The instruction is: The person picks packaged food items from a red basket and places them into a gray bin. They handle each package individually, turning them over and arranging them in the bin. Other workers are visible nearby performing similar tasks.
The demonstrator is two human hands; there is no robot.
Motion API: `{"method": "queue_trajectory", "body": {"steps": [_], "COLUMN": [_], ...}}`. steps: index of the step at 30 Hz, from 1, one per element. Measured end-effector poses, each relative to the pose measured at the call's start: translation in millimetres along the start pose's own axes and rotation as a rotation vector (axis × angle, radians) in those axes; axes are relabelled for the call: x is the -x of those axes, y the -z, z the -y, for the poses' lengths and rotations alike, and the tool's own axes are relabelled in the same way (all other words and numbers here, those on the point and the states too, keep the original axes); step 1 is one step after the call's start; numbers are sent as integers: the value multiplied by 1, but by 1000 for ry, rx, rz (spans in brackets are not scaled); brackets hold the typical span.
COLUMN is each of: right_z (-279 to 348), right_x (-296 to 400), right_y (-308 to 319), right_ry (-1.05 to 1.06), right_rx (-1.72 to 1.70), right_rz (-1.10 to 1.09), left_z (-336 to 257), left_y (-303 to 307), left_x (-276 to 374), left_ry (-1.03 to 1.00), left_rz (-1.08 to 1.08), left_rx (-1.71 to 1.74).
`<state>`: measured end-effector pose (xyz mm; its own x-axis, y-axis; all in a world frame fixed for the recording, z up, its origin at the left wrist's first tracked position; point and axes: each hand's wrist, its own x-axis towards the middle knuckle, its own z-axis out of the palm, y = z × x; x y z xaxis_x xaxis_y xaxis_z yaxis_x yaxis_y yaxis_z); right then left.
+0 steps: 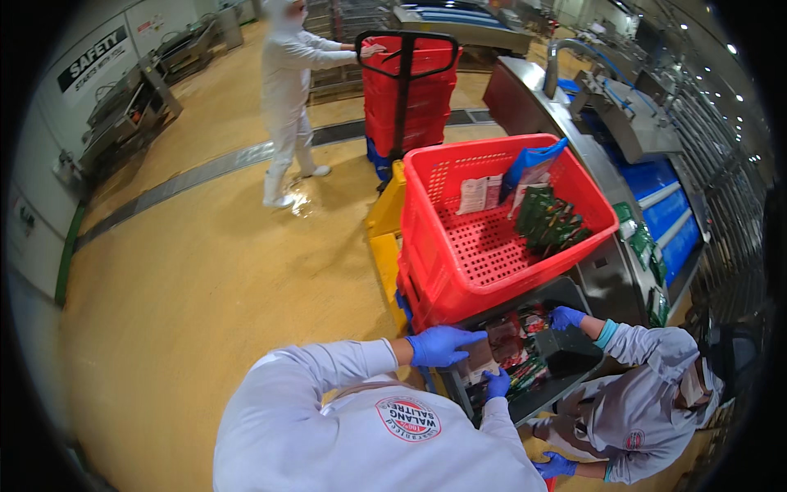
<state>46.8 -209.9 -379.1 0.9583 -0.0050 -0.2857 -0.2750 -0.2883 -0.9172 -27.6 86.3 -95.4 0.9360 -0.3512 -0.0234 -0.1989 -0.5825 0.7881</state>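
Observation:
My left hand [441, 346], in a blue glove, is at the left side of a dark grey tray [575, 295]. Its fingers and thumb are spread beside a flat plastic pack [478, 361] with a pale label. My right hand [497, 383], also gloved in blue, grips the near edge of that pack. Red meat packs [507, 339] and green-and-red printed packs [525, 372] lie in the tray. A co-worker's gloved hand [567, 318] reaches over the tray's far side.
Beyond the tray stands a red perforated crate [430, 234] holding green packs [544, 218], pale packs [473, 195] and a blue bag [529, 166]. A yellow pallet lifter [384, 246] is behind it. On the right runs a blue conveyor [667, 209]. Another person [286, 80] handles stacked red crates [409, 104].

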Motion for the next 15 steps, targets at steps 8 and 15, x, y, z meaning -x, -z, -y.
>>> {"method": "queue_trajectory", "body": {"steps": [8, 15], "right_z": [126, 162], "right_x": [31, 34], "right_y": [8, -8], "right_ry": [-50, -37], "right_rx": [-404, -687], "right_rz": [-48, -333], "left_z": [52, 35], "left_y": [-90, -84], "left_x": [-94, -101], "left_ry": [-160, -112], "left_rz": [21, 42], "left_rx": [-72, -104]}}
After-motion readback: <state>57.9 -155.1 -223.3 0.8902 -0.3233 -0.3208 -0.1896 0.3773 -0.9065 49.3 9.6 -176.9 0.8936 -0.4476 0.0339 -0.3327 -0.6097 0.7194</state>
